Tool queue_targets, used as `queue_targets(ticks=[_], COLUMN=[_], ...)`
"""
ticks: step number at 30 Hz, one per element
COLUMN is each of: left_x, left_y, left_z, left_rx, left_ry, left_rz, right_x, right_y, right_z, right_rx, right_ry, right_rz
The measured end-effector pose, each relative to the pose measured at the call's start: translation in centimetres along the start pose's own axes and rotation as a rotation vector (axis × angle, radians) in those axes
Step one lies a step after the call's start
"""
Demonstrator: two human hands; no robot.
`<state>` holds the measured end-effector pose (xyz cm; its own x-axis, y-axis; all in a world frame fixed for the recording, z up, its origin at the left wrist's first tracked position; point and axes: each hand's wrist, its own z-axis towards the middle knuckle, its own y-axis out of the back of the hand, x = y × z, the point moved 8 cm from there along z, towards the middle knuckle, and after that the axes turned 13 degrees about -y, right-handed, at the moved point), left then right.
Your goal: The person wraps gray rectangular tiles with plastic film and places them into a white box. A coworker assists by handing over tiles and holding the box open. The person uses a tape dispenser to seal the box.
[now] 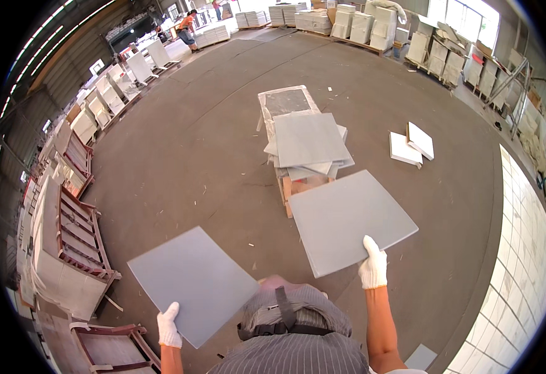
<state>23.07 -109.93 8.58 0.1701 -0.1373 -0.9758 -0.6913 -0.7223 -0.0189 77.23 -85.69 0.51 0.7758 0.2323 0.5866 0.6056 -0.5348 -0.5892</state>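
Note:
My left hand [169, 327], in a white knit glove, is closed on the lower left edge of a square grey tile [192, 283]. The thumb lies over its face; the other fingers are hidden beneath. In a matching glove, my right hand [374, 265] grips the near edge of another square grey tile [351, 221], its thumb on top. Both tiles are held apart, one on each side of my body. Ahead, a stack of grey tiles [310, 138] lies unevenly on a low support, which the right-hand tile partly covers. Plastic wrap [286, 101] shows at the stack's far end.
Two white slabs [404, 149] lie on the grey floor to the right. Pale marble-look tiles [494, 299] run along the right side. Wooden crates [79, 230] line the left, stacked slabs [360, 28] the far side. A person in orange [187, 30] stands far off.

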Motion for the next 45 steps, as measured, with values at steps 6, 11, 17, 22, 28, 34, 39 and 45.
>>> queue_targets(ticks=[6, 11, 17, 22, 28, 34, 39, 45], left_x=[-8.8, -13.3, -17.1, -19.3, -19.9, -15.8, -5.5, 4.0], left_y=[-13.9, -26.4, -37.4, -46.4, -52.4, -57.9, -64.4, -68.0], left_z=[12.6, 27.6, 42.5, 49.2, 53.3, 53.0, 51.3, 49.2], left_rx=[0.125, 0.278, 0.373, 0.475, 0.713, 0.725, 0.948, 1.024], left_ry=[-0.144, -0.133, -0.118, -0.101, -0.036, 0.005, 0.220, 0.366], left_rz=[-0.102, -0.086, 0.128, 0.251, 0.237, 0.275, 0.194, 0.066], right_x=[-1.6, -5.4, -7.5, -10.0, -15.3, -22.3, -24.8, -17.0], right_y=[-10.5, -19.7, -26.3, -27.2, -28.8, -27.2, -25.1, -22.3], right_z=[13.5, 23.6, 32.4, 37.9, 40.1, 42.7, 44.0, 31.0], right_rx=[0.038, 0.038, -0.091, -0.141, -0.170, -0.239, -0.048, -0.261], right_ry=[0.011, -0.027, 0.021, 0.003, -0.085, -0.140, -0.185, -0.465], right_rz=[0.080, 0.229, 0.290, 0.340, 0.425, -0.360, -1.131, -0.344])
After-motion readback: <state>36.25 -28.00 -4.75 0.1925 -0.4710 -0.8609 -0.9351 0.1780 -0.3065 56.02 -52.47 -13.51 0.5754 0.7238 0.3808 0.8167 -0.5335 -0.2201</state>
